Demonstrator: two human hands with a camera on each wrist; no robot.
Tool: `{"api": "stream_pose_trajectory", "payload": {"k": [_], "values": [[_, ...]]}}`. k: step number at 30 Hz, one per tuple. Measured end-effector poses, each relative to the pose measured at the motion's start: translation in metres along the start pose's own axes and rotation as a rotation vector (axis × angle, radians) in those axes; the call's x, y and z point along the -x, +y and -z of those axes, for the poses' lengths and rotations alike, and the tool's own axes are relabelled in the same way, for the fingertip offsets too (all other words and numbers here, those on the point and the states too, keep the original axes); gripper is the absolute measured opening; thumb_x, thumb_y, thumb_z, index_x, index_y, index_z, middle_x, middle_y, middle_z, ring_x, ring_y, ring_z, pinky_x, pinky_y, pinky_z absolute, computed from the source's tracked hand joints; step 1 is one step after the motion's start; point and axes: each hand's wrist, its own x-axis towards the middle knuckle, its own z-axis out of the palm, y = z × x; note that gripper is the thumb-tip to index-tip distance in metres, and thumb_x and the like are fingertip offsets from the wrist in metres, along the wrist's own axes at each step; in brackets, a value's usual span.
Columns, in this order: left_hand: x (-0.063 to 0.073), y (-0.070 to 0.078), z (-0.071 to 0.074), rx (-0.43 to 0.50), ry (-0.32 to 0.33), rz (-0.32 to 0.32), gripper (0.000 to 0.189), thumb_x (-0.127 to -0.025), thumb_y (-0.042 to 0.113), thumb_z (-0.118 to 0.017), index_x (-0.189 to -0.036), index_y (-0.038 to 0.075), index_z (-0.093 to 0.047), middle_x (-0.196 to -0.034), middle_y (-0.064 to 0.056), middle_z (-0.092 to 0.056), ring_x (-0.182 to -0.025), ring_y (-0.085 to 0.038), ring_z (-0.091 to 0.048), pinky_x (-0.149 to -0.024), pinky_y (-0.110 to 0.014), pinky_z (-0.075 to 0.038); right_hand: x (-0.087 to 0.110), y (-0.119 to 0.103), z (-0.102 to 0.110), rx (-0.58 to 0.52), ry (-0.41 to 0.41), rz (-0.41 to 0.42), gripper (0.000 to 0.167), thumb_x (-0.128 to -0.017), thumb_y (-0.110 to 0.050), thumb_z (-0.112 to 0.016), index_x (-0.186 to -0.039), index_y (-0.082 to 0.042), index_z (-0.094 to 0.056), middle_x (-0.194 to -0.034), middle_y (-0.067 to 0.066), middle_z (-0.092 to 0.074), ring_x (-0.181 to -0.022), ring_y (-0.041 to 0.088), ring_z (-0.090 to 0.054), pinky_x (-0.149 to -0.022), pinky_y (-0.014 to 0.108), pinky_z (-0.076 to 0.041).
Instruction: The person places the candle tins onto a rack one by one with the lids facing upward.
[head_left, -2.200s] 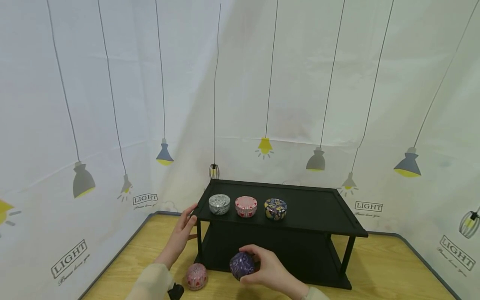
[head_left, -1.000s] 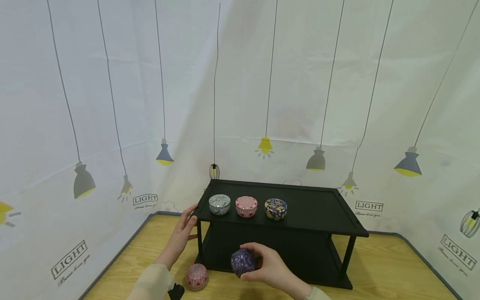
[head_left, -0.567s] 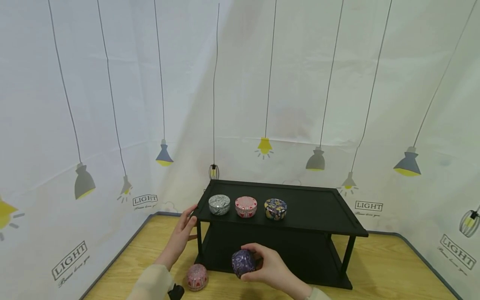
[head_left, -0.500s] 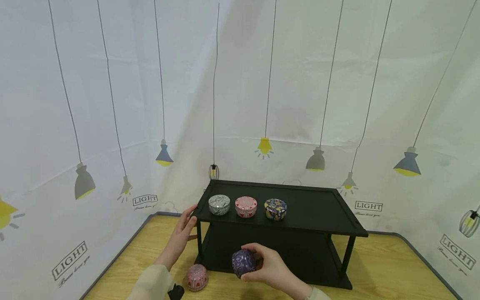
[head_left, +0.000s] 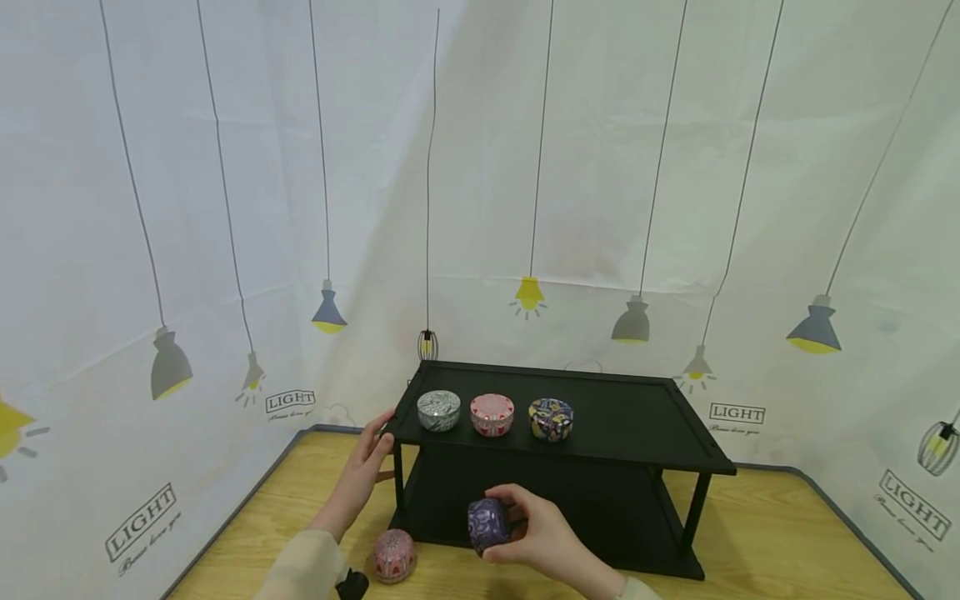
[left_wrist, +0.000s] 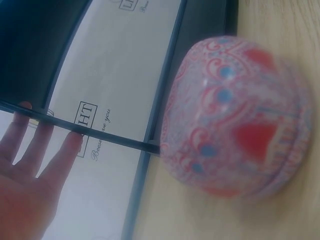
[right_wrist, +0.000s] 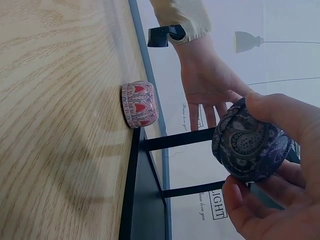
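My right hand grips a small dark-purple paisley tin between thumb and fingers, in front of the black two-tier shelf. In the right wrist view the tin is tilted and held off the table. My left hand rests against the shelf's left end, near its front corner. Its fingers look fairly straight in the left wrist view, reaching the black frame. A pink tin with red hearts sits on the table by the shelf's front left foot.
Along the front of the shelf's top stand a grey-white marbled tin, another pink tin and a multicoloured tin. The wooden table is backed by a lamp-printed cloth. A black wrist mount is on the left arm.
The right hand has lifted slightly and moved a little to the right, and the purple tin has turned in its fingers. The left hand and the other tins stay put.
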Motion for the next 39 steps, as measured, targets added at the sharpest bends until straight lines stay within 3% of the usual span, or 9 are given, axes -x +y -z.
{"api": "stream_pose_trajectory", "payload": {"k": [8, 39], "values": [[-0.0003, -0.001, 0.0002, 0.008, -0.005, -0.003, 0.047, -0.105, 0.036, -0.042, -0.15, 0.027, -0.032, -0.155, -0.016, -0.022, -0.126, -0.041, -0.036, -0.094, -0.066, -0.039, 0.0008, -0.0024, 0.0009, -0.009, 0.001, 0.003, 0.062, -0.073, -0.017, -0.086, -0.129, -0.012, -0.06, -0.121, 0.008, -0.06, -0.093, 0.023, -0.06, -0.07, 0.027, -0.054], [-0.0005, -0.0023, 0.0001, 0.006, 0.0, 0.003, 0.048, -0.105, 0.036, -0.042, -0.15, 0.026, -0.031, -0.155, -0.018, -0.023, -0.125, -0.041, -0.037, -0.093, -0.065, -0.04, 0.0011, 0.0005, 0.0012, -0.023, -0.008, -0.004, 0.059, -0.073, -0.014, -0.085, -0.126, -0.01, -0.059, -0.117, 0.007, -0.06, -0.094, 0.022, -0.06, -0.068, 0.027, -0.054]]}}
